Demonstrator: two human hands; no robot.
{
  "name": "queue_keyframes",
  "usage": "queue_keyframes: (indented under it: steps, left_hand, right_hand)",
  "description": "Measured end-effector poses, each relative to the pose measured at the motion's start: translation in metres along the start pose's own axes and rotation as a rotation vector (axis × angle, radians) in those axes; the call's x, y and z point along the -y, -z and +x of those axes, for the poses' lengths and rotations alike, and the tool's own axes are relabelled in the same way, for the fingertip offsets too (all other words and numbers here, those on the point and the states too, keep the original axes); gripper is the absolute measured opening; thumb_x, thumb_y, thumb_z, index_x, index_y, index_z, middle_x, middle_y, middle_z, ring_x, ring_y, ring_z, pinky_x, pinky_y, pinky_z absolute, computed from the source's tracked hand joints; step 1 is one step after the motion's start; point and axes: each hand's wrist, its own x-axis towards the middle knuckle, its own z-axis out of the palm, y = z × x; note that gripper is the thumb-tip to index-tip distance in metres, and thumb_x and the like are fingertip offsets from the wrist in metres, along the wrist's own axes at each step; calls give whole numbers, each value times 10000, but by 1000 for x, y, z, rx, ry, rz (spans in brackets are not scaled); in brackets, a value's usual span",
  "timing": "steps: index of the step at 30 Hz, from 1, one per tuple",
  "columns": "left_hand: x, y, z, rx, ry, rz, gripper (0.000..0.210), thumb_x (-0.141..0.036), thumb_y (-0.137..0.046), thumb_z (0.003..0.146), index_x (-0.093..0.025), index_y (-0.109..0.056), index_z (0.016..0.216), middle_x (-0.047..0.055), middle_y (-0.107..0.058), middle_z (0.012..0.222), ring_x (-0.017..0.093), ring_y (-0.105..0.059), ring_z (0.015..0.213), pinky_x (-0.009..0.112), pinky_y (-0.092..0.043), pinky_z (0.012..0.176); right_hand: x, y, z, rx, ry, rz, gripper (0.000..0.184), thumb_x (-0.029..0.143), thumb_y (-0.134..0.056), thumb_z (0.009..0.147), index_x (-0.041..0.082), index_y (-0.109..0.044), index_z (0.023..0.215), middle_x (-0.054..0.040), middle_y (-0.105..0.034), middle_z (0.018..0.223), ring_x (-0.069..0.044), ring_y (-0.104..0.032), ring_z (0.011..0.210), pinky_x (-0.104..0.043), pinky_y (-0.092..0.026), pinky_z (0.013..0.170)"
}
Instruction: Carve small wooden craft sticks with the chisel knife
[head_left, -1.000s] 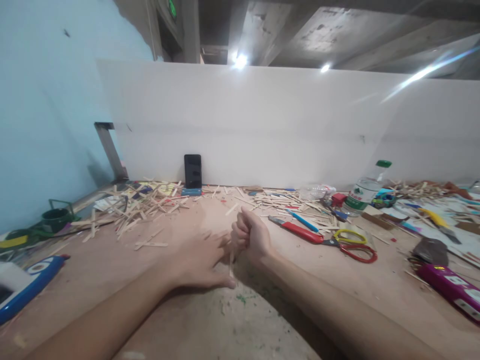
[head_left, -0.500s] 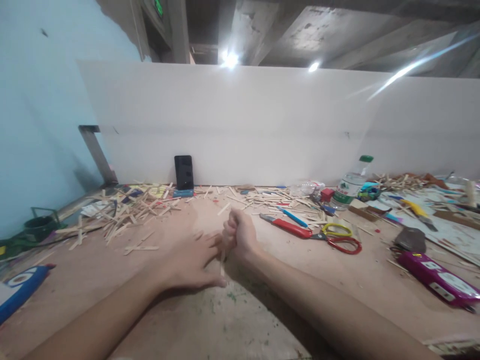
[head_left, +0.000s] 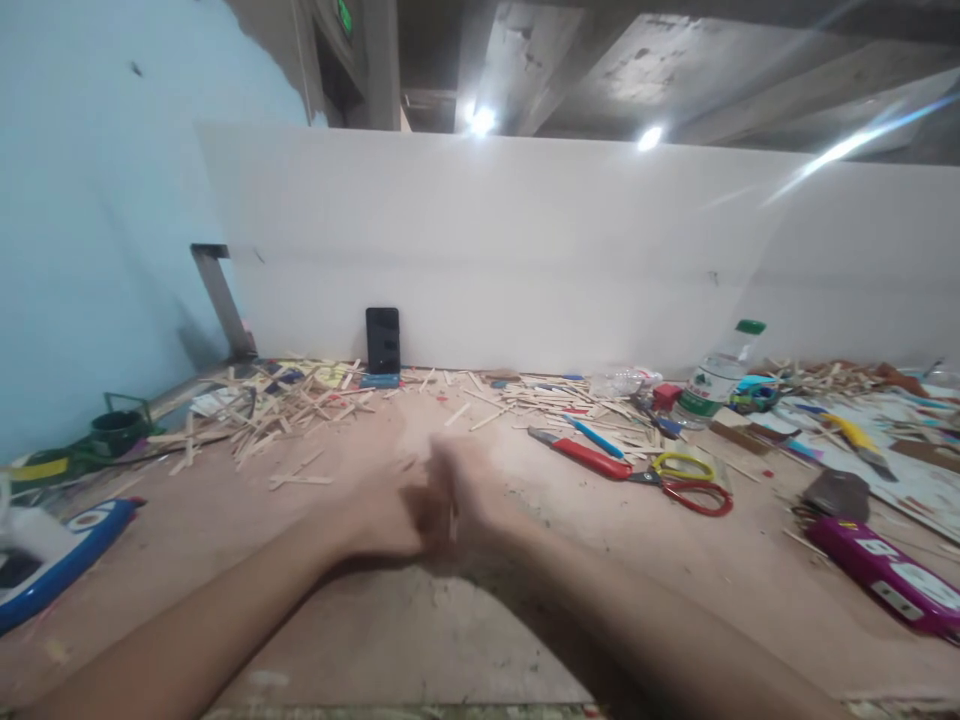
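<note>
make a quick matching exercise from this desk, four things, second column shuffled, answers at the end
1. phone
2. scissors
3. standing bottle
4. left hand

a. green-capped
b. beside the right hand
c. part yellow, part red
d. black, propped on end

Pairs: 1-d, 2-c, 3-a, 4-b
</note>
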Motion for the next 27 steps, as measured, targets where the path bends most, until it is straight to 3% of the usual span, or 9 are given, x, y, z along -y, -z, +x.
queue_keyframes:
  steps: [4,7,13,18,23,27]
  left_hand:
    - [1,4,5,131,-40,-21,528,-533,-925,1212,-228,-807,1627,163,-797,1707,373,-814,1515,656,-735,1289]
    - [0,6,7,175,-26,-50,472,-526,-916,1221,-222,-828,1570,138,-832,1621,344,-850,1403,582,-776,1200]
    - [-4,6,6,165,-1,-47,544,-529,-928,1208,-229,-799,1643,163,-784,1729,385,-801,1538,666,-725,1304]
    - [-4,5,6,243,30,-36,441,-514,-914,1226,-210,-835,1536,126,-853,1550,320,-868,1327,544,-794,1138]
    - [-5,8,8,187,19,-18,549,-532,-927,1210,-230,-797,1650,164,-780,1736,387,-799,1543,671,-721,1310]
    - [-8,10,9,223,-1,-42,456,-520,-918,1221,-217,-834,1550,134,-843,1592,337,-855,1385,577,-779,1191]
  right_hand:
    - [8,11,7,-29,15,16,473,518,-920,1236,224,-814,1590,-136,-840,1556,-329,-875,1271,-540,-793,1061]
    - [8,14,8,-23,26,9,470,500,-930,1229,224,-815,1592,-137,-837,1572,-335,-873,1292,-550,-791,1077]
    - [10,18,7,-3,18,13,477,510,-921,1236,222,-811,1599,-140,-836,1572,-333,-873,1288,-550,-790,1074]
    - [6,18,2,23,21,12,475,501,-931,1228,223,-815,1594,-138,-836,1577,-338,-872,1298,-554,-789,1083]
    - [13,23,9,14,9,19,483,520,-918,1236,223,-811,1601,-142,-834,1578,-336,-871,1296,-556,-788,1083]
    - [12,17,7,17,23,-16,453,516,-918,1239,219,-819,1566,-127,-851,1510,-310,-880,1218,-511,-797,1018]
